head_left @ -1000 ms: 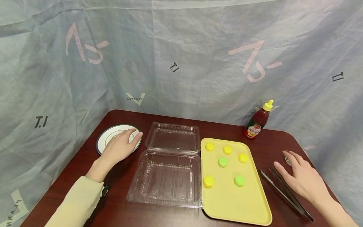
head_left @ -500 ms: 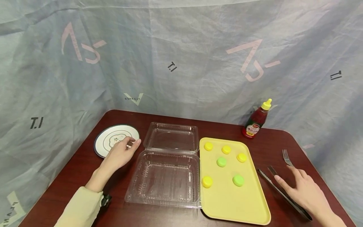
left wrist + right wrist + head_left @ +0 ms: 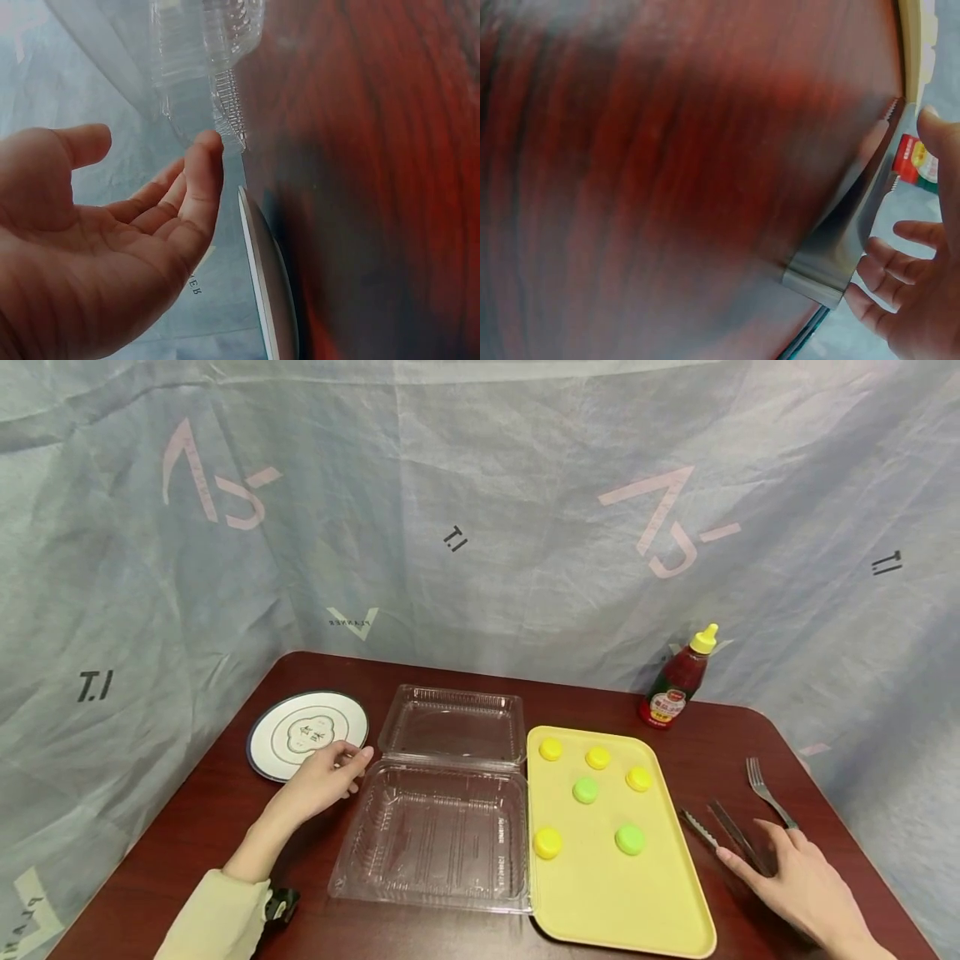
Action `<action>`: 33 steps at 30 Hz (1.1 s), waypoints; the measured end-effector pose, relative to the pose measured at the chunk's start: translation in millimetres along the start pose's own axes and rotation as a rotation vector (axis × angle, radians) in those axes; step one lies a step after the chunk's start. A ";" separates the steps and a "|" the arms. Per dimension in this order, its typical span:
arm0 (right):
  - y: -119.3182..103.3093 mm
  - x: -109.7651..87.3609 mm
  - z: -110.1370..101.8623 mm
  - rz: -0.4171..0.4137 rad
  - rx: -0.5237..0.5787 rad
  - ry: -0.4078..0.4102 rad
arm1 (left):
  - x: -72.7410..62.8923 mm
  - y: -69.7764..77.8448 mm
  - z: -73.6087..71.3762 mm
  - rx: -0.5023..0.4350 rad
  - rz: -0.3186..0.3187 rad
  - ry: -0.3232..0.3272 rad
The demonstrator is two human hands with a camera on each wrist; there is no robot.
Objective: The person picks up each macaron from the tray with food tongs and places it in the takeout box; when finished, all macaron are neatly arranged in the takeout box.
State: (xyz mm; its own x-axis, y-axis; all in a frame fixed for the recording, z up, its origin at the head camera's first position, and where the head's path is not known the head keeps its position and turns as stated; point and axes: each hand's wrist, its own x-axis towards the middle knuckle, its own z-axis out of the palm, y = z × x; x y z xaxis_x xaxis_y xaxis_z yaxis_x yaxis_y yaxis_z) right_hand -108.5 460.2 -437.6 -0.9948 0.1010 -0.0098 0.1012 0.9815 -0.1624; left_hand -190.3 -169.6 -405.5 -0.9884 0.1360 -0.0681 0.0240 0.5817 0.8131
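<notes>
My left hand (image 3: 322, 785) hovers at the near right edge of a white plate (image 3: 273, 735) with a dark rim, its fingers loosely bent and nothing in them. In the left wrist view a gap separates the fingers from the table. Over a pair of metal tongs (image 3: 735, 833) at the table's right is my right hand (image 3: 806, 889), thumb and fingers spread on either side. The tongs (image 3: 844, 232) lie on the table with their jaws apart; their rear end is hidden under the hand in the head view. Whether any finger touches them I cannot tell.
A clear plastic clamshell box (image 3: 442, 843) lies unfolded mid-table. Beside it a yellow tray (image 3: 622, 902) carries several yellow macarons (image 3: 551, 749) and two green macarons (image 3: 585, 790). A fork (image 3: 767, 793) lies at the right; a red sauce bottle (image 3: 675, 689) stands behind the tray.
My left hand has drawn back from over the plate toward me, uncovering its middle. My right hand has moved back toward me over the tongs, uncovering the fork.
</notes>
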 end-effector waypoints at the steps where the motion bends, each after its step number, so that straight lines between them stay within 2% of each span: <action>1: 0.0 -0.4 1.5 0.001 -0.003 -0.001 | -1.0 -0.3 0.6 -0.018 0.001 -0.008; 7: 0.4 -2.2 8.2 -0.008 0.004 -0.002 | -5.2 -2.8 6.5 -0.114 -0.005 -0.056; 12: -0.3 -3.9 13.6 -0.026 0.040 -0.018 | -5.9 -3.5 11.6 -0.125 -0.005 -0.056; 24: 0.0 0.3 12.9 0.040 0.088 -0.124 | -7.2 -9.1 16.4 -0.222 0.011 -0.073; 33: -2.1 0.0 14.7 0.047 0.130 -0.117 | -3.6 -13.1 17.7 -0.272 -0.006 -0.095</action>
State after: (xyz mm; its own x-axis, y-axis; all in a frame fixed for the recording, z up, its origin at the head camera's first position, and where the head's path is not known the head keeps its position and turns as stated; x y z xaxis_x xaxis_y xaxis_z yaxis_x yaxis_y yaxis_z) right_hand -108.8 455.7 -451.7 -0.9838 0.1189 -0.1342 0.1534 0.9460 -0.2856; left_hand -184.4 -163.5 -426.1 -0.9695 0.2151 -0.1172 -0.0359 0.3484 0.9367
